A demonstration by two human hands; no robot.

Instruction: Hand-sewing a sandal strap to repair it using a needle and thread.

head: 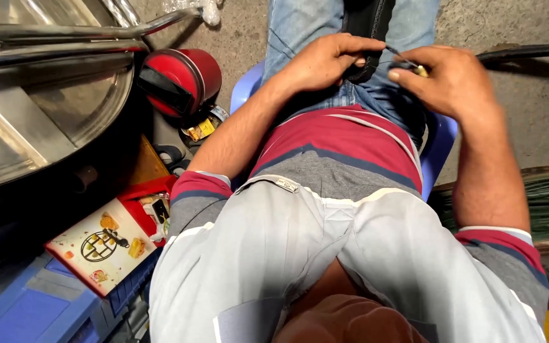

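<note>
A person in a striped shirt (351, 136) is sitting on a pale blue plastic chair (440, 149). On the lap, the left hand (322, 63) is gripping a black strap (366, 38), while the right hand (449, 79) is pinching a small brass-tipped tool (414, 67) against it. A red helmet (179, 82) is lying beyond, left.

I think this is a small repair shop, maybe out by the street. I see a rough concrete floor (528, 95) with no rug. A big shiny metal part (46, 108) sits on one side, and a chrome bar (96, 30) runs over it. A red can (182, 81) stands on the ground. A red box (141, 213) and blue crates (39, 305) hold small bits and tools. A black hose (528, 52) lies across the floor. A blue plastic chair (438, 149) is the seat.
</note>
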